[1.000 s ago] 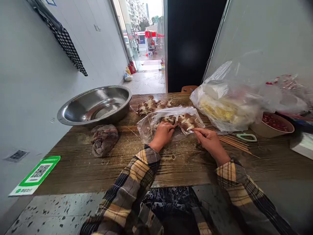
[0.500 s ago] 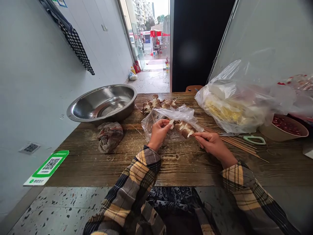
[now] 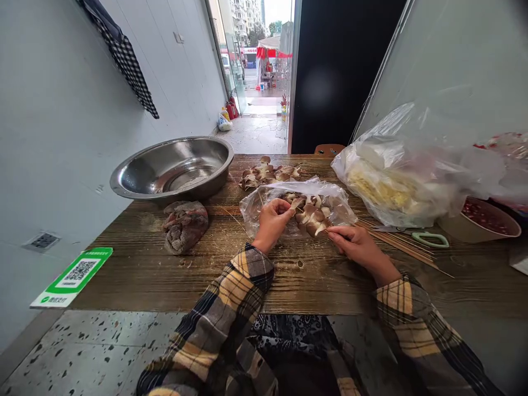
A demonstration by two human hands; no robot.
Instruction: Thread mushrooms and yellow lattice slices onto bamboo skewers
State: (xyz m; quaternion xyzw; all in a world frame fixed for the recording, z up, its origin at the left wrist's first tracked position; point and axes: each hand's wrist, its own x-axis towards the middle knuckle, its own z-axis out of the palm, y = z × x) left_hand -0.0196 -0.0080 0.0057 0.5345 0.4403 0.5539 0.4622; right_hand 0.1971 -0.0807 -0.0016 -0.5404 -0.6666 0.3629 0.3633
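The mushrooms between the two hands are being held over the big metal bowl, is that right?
Not over the bowl. The head view shows the mushrooms between the left hand and the right hand, but over the clear plastic bag. The big metal bowl stands apart, off to the left.

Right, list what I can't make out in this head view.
All in the head view:
Skewer in the right hand: mostly hidden by the mushrooms and that hand.
Large plastic bag: contents blurred by its cloudy plastic.
Checked cloth: cut off by the top edge.
White object: cut off by the right edge.
Green-bordered QR code: too small to read.
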